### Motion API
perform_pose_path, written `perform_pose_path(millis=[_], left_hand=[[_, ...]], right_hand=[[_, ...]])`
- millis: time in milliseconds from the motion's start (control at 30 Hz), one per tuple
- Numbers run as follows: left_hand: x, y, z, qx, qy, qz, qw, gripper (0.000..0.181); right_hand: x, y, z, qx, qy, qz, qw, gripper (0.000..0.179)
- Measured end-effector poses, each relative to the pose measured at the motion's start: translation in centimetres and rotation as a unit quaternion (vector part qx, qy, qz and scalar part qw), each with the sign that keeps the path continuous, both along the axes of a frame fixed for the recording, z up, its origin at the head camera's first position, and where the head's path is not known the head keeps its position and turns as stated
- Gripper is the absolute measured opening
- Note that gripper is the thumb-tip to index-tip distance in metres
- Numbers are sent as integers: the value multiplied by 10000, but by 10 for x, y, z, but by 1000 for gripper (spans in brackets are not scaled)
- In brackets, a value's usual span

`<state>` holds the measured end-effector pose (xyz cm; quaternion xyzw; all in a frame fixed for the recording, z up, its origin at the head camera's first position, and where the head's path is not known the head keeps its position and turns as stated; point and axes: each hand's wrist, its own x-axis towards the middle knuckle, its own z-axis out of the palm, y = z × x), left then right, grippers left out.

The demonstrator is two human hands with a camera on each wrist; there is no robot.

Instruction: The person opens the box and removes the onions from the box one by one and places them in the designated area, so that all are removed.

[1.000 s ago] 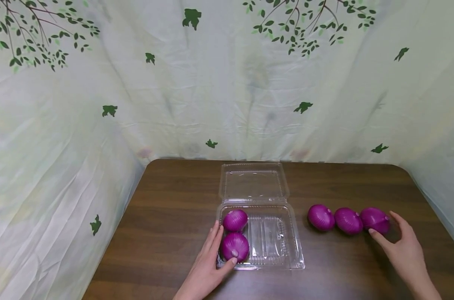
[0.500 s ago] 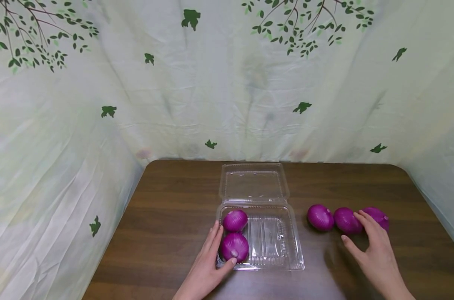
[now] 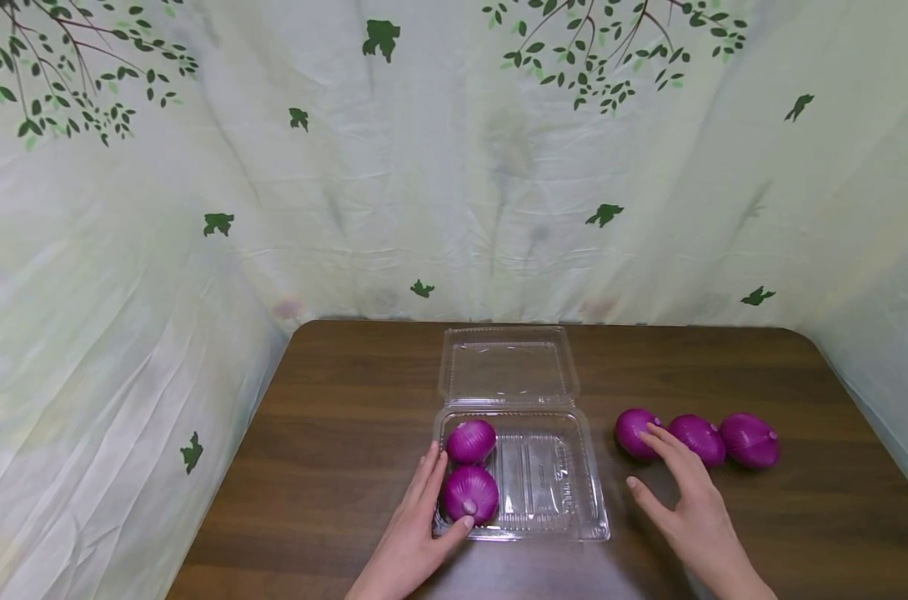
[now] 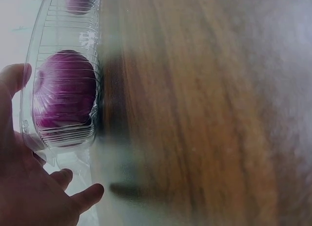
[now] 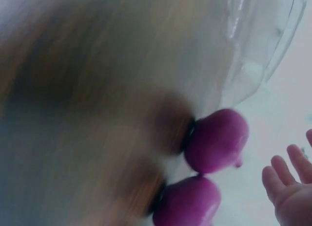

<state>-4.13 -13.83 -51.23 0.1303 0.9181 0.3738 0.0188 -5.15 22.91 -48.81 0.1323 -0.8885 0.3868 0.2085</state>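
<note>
We find the nearest loose onion at 11 o'clock from the right hand, the closer hand; its long axis we cannot fix, part being covered. That hand is spread wide, holding nothing; contact unconfirmed. The clear box lies at the onion's 9 o'clock, the left hand straight-fingered against its 8 o'clock edge

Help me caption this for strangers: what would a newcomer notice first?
Probably the three vivid purple onions in a row at right on the brown table. Then the open clear container near the middle, with two more onions along its left side, by the left hand.
</note>
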Motion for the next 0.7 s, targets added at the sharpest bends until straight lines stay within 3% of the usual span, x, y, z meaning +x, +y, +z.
perform_pose_path(millis=[267, 700], left_hand=[[1, 1, -1, -4, 33, 12, 10000, 88], [1, 0, 0, 66, -17, -16, 10000, 88]], right_hand=[[-1, -26, 1, -13, 18, 468, 9989, 69], [0, -64, -1, -215, -394, 1088, 9930, 66]])
